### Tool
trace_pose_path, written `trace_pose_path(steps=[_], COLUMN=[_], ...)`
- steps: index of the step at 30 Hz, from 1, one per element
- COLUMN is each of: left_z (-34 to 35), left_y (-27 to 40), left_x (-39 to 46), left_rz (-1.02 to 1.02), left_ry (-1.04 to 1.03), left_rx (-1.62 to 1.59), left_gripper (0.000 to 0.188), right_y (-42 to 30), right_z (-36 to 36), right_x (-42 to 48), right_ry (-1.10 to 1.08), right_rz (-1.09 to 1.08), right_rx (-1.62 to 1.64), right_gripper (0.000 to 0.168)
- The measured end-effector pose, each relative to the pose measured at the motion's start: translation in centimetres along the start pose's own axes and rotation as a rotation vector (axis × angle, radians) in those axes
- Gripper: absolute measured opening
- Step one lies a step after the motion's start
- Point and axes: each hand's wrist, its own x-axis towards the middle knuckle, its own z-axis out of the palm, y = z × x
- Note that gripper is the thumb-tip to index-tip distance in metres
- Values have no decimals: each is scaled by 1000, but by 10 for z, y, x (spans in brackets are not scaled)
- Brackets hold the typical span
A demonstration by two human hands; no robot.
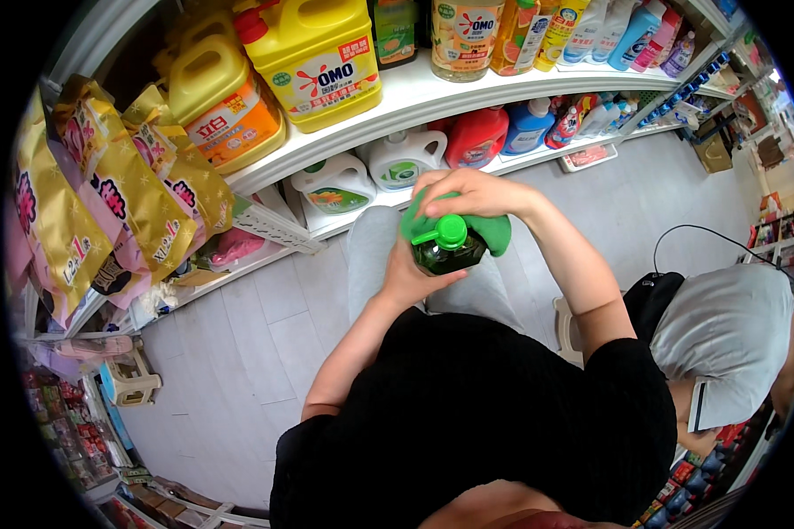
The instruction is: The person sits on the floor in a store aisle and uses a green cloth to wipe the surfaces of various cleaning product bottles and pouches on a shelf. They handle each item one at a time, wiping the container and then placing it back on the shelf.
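My left hand (405, 268) grips a dark green pump bottle (446, 259) around its side, above my lap. The bottle stands roughly upright and has a bright green pump head (451, 231), whose spout points left. In my right hand (471, 192) is a green cloth (497, 233), draped over the far side of the bottle and touching it. Part of the cloth lies hidden under my fingers. The bottle's label faces away from me or is covered.
A white shelf (397, 99) ahead carries OMO detergent jugs (334, 86) and bottles; a lower shelf holds more jugs (478, 137). Gold packets (152, 205) hang at left. To my right, a person in a grey shirt (728, 337) bends near a beige stool (566, 330). Another stool (129, 377) stands left.
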Motion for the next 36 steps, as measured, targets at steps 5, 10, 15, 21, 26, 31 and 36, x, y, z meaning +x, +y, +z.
trace_pose_path(steps=[5,10,15,21,26,31,36], left_z=[-2,-6,-6,-9,-10,-11,-9], left_y=[12,14,10,7,1,6,-1], left_x=[0,6,6,3,2,4,-1], left_rz=[107,-28,0,89,11,58,3], left_ry=[60,83,45,93,96,98,128], left_rx=[-8,-49,-25,-80,-88,-70,-168], left_gripper=[97,97,95,97,97,97,96], right_y=[7,-68,-60,-53,-45,-22,22], right_z=[3,22,23,10,24,35,27], right_x=[-62,-55,-31,-40,-31,-45,-66], right_ry=[409,620,528,705,562,783,678], right_rz=[71,-225,-211,-206,-153,-146,141], right_rx=[-132,-539,-800,-512,-639,-338,-490], right_gripper=[20,22,20,25,25,22,22])
